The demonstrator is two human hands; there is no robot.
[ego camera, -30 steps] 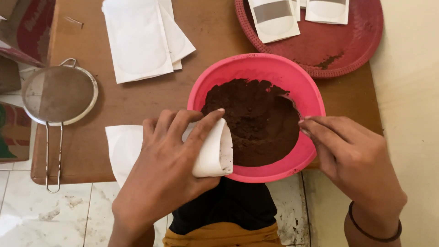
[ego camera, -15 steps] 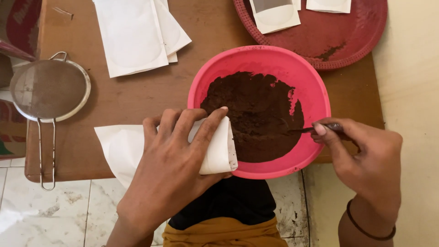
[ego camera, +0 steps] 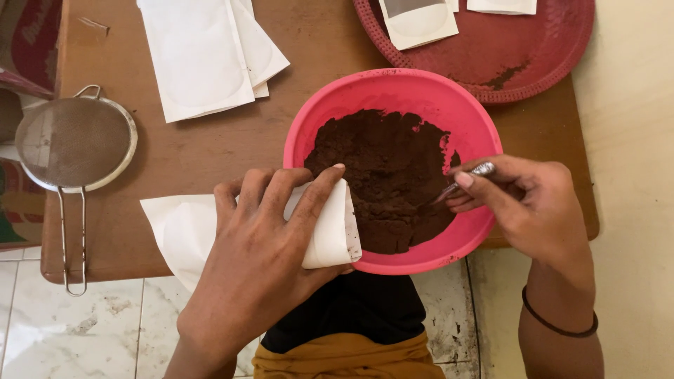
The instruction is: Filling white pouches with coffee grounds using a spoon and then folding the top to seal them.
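Note:
A pink plastic bowl (ego camera: 421, 91) sits at the near edge of a wooden table and holds dark brown powder (ego camera: 382, 175). My left hand (ego camera: 260, 260) grips a white paper pouch (ego camera: 330, 231), its open mouth held against the bowl's near-left rim. My right hand (ego camera: 523, 207) is over the bowl's right rim and pinches a metal spoon (ego camera: 463, 179), whose tip dips into the powder.
A stack of flat white pouches (ego camera: 203, 56) lies at the back left. A metal mesh strainer (ego camera: 74, 144) rests at the left edge. A dark red woven tray (ego camera: 526, 56) with more pouches stands behind the bowl. Tiled floor shows below the table (ego camera: 210, 151).
My right hand has closed on the spoon and put its tip into the powder. My left hand keeps the pouch at the bowl's rim.

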